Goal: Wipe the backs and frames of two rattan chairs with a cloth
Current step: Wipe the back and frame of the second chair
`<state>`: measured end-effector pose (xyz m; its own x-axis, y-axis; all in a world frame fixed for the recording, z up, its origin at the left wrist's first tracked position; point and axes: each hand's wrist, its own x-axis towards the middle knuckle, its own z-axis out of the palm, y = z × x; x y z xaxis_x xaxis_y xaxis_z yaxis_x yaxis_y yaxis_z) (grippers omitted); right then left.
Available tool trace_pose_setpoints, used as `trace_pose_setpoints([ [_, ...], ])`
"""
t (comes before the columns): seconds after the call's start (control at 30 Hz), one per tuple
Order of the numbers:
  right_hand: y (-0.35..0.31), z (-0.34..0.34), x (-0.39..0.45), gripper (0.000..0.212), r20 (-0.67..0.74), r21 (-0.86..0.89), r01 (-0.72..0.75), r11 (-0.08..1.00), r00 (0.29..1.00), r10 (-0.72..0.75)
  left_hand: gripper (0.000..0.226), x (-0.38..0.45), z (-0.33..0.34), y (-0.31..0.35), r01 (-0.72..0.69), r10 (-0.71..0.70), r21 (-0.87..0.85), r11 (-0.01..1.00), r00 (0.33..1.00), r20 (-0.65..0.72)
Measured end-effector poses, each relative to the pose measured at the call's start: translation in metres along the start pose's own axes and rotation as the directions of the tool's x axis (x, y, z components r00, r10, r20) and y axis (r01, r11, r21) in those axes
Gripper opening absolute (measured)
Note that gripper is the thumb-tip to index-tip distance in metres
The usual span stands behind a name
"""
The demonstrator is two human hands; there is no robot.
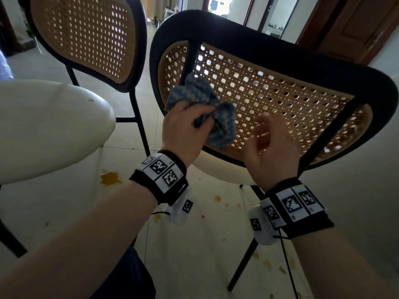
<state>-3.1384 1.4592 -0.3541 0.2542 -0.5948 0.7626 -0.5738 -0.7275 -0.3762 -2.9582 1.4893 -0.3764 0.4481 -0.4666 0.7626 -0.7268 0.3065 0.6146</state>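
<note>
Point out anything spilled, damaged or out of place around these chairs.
The floor under the chairs is stained: a yellow-orange splotch lies beside the white seat, and smaller spots scatter toward the nearer chair's leg. They look like dried spills. The rattan backs show no visible damage.

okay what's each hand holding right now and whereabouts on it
The left hand grips the blue cloth at its bunched middle, against the chair back. The right hand holds nothing, fingers loosely curled.
</note>
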Motion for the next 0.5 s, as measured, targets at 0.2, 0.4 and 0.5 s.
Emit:
trace_pose_setpoints([
  [0.2,-0.012,0.018,-0.006,0.066,0.266,-0.071,0.241,0.968,0.940,-0.215,0.023,-0.014,-0.002,-0.011,0.205,-0.182,-0.100,0.974,0.962,0.204],
  [0.4,-0.014,0.036,0.000,0.064,0.356,-0.041,0.200,0.979,0.918,-0.173,0.022,-0.008,-0.017,-0.003,0.348,-0.153,-0.361,0.865,0.869,0.470],
  [0.5,-0.015,0.037,0.002,0.038,0.294,-0.083,0.218,0.973,0.938,-0.185,0.017,-0.002,-0.031,-0.006,0.415,-0.244,-0.385,0.825,0.874,0.420],
])
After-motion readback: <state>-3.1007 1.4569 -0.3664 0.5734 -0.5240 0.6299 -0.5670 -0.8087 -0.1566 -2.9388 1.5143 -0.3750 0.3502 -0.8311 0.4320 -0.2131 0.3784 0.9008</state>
